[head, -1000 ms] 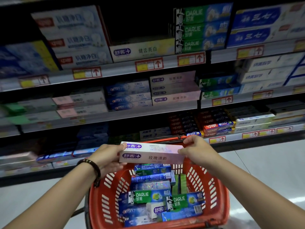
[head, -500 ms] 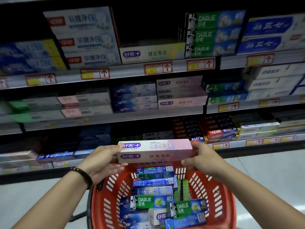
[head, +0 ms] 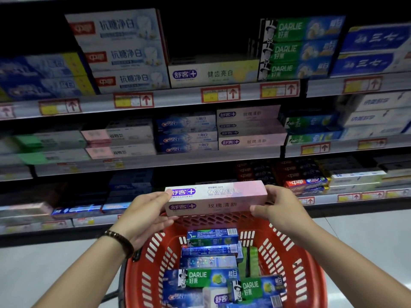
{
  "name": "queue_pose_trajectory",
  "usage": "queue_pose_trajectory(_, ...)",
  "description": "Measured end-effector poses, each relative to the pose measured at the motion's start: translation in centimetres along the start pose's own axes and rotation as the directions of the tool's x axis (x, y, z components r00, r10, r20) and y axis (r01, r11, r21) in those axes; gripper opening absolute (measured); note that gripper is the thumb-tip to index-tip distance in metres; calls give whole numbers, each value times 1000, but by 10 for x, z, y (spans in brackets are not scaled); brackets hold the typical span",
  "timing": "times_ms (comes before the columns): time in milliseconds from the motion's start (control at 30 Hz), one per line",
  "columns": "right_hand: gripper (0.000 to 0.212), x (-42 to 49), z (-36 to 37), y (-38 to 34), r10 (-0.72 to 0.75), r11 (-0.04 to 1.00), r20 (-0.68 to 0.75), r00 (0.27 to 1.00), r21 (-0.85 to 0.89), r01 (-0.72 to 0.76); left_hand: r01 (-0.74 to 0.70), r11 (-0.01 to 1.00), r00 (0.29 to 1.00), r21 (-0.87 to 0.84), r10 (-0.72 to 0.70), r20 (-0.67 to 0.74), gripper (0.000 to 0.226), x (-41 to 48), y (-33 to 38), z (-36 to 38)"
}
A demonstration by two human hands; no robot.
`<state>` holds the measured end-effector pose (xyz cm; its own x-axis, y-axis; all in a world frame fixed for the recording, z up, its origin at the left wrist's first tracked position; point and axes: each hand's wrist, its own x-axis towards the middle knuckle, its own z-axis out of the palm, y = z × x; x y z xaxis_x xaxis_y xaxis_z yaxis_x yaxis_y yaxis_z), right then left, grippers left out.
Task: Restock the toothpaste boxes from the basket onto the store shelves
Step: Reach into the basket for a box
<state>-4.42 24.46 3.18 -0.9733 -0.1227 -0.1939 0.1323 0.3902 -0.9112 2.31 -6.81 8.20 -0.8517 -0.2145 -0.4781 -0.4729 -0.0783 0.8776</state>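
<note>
A long pink and white toothpaste box (head: 216, 197) is held level above the far rim of the red basket (head: 295, 258). My left hand (head: 146, 210) grips its left end and my right hand (head: 275, 207) grips its right end. Inside the basket lie several more boxes, among them green Darlie boxes (head: 200, 278) and blue ones (head: 209, 251). On the middle shelf, straight ahead, sits a stack of matching pink boxes (head: 251, 127).
Three shelf levels face me, filled with rows of toothpaste boxes and price tags (head: 220, 94) on the rails. A gap shows on the top shelf above a single white box (head: 213, 73). Pale floor (head: 364, 236) lies under the lowest shelf.
Both hands have lifted the pink box a little higher and further from me, toward the shelves. My view has moved closer to the shelving.
</note>
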Motion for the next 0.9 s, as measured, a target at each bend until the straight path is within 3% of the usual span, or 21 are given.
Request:
queue_pose_trajectory(233,44,0,-2,-5,-43,998,-42,998,50,45,-106,994,993,29,104,55,27,0,3,1)
queue_pose_trajectory(400,54,-3,0,-11,-39,975,-102,994,215,61,-197,980,980,20,196,17,39,2,1,4)
queue_pose_trajectory(700,39,0,-1,-13,-67,966,-200,978,231,114,-290,957,954,2,289,-83,23,11,-4,15)
queue_pose_trajectory(900,13,-1,-4,-21,-66,936,-235,970,323,142,-421,880,857,221,465,-222,16,17,-5,24)
